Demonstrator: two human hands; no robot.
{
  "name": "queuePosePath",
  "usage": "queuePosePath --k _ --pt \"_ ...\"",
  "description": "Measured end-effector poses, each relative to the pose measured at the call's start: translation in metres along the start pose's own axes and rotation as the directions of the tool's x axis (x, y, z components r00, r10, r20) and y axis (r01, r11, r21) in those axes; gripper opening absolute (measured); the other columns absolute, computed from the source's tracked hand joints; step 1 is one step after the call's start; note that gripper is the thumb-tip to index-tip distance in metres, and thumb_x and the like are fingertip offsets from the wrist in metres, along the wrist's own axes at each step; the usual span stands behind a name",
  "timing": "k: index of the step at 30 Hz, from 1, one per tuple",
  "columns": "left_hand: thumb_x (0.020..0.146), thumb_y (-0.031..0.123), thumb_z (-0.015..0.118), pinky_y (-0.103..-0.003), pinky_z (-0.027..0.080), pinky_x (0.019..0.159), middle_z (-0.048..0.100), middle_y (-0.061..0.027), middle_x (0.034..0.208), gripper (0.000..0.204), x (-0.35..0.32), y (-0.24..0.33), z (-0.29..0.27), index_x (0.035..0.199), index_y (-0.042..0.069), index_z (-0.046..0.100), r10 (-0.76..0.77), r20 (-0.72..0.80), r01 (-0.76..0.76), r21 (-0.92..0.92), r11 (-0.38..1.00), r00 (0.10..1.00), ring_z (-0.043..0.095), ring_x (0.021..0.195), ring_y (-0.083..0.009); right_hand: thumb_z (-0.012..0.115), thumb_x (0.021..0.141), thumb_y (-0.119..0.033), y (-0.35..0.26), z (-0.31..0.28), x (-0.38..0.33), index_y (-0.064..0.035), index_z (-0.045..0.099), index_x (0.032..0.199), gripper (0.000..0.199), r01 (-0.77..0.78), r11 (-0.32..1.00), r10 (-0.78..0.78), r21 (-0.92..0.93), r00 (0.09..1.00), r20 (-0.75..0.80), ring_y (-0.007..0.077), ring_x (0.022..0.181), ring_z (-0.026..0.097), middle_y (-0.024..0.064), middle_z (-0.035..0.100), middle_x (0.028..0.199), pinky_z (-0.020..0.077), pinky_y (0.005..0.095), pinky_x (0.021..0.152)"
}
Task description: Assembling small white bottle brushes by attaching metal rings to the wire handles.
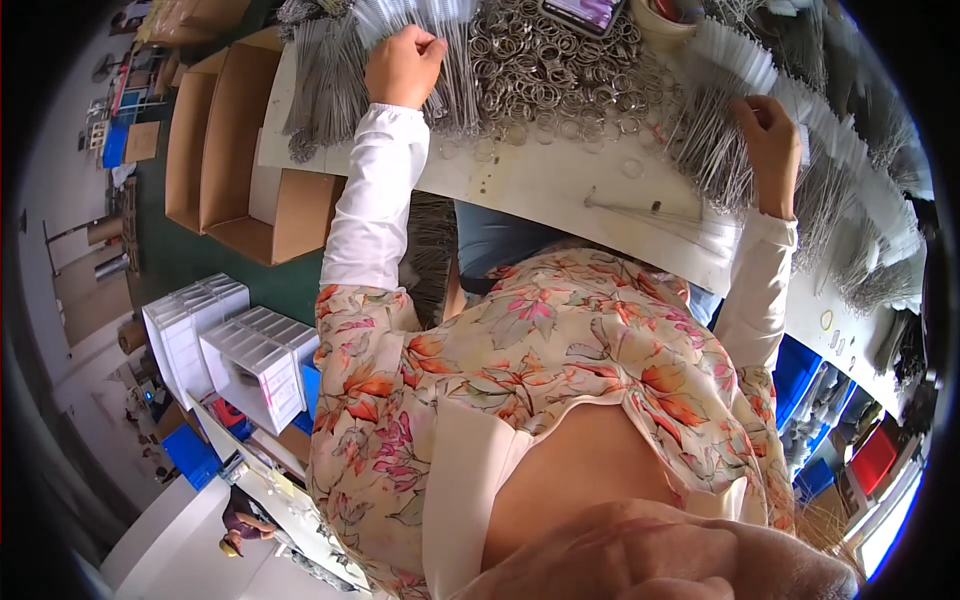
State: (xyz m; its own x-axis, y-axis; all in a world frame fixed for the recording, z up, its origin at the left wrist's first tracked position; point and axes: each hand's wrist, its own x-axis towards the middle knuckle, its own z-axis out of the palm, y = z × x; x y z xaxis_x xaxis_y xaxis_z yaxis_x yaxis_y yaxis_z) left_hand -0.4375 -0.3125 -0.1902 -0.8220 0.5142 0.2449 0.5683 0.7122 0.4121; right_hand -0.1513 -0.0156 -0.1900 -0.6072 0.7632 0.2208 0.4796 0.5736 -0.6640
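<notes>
My left hand is closed, thumb and fingers curled together, above a bundle of thin wire-stemmed brushes with whitish heads at the far left of the table. Whatever lies in its fingers is hidden. Between my hands a heap of metal rings covers the far middle of the table. My right hand has bent fingers at the edge of another pile of wire-stemmed brushes; what it pinches is too small to make out. A few loose wire stems lie on the table left of my right wrist.
The white table has its near edge close to my body. A phone and a bowl stand at the far side. Open cardboard boxes and white plastic bins are on the left. More brushes cover the right side.
</notes>
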Motion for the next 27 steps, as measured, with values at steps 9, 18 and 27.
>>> queuePosePath --k 9,18,27 --pt "0.076 0.026 0.062 -0.035 0.049 0.064 0.066 -0.0114 0.077 0.02 0.007 -0.001 0.006 0.082 0.007 0.065 0.007 -0.03 -0.004 0.099 0.995 1.0 0.064 0.072 -0.0286 0.071 0.077 -0.022 -0.026 -0.044 -0.002 -0.0041 0.066 0.083 0.019 0.096 0.951 0.042 0.292 0.902 -0.431 0.0012 0.055 0.046 -0.0048 0.056 0.063 0.0384 0.0179 0.051" --pt "0.094 0.017 0.046 -0.034 0.056 0.054 0.062 -0.0156 0.082 0.019 0.002 0.032 -0.028 0.099 -0.001 0.043 -0.142 -0.113 -0.027 -0.866 0.5 0.983 0.065 0.066 -0.0226 0.058 0.087 -0.011 -0.018 -0.083 -0.042 0.0027 0.061 0.086 0.014 0.141 0.821 0.126 0.553 0.9 -0.417 0.0035 0.052 0.046 -0.0008 0.053 0.063 0.037 0.0184 0.047" --pt "0.084 0.03 0.063 -0.032 0.047 0.081 0.065 -0.0161 0.1 0.039 0.061 -0.233 -0.059 0.103 -0.004 0.062 0.047 0.059 -0.055 0.135 0.989 0.997 0.062 0.09 -0.023 0.05 0.09 -0.02 0.058 -0.119 -0.073 -0.009 0.065 0.099 0.02 -0.002 0.992 0.063 0.127 0.877 -0.476 0.0027 0.052 0.037 -0.005 0.046 0.063 0.0286 0.02 0.045"
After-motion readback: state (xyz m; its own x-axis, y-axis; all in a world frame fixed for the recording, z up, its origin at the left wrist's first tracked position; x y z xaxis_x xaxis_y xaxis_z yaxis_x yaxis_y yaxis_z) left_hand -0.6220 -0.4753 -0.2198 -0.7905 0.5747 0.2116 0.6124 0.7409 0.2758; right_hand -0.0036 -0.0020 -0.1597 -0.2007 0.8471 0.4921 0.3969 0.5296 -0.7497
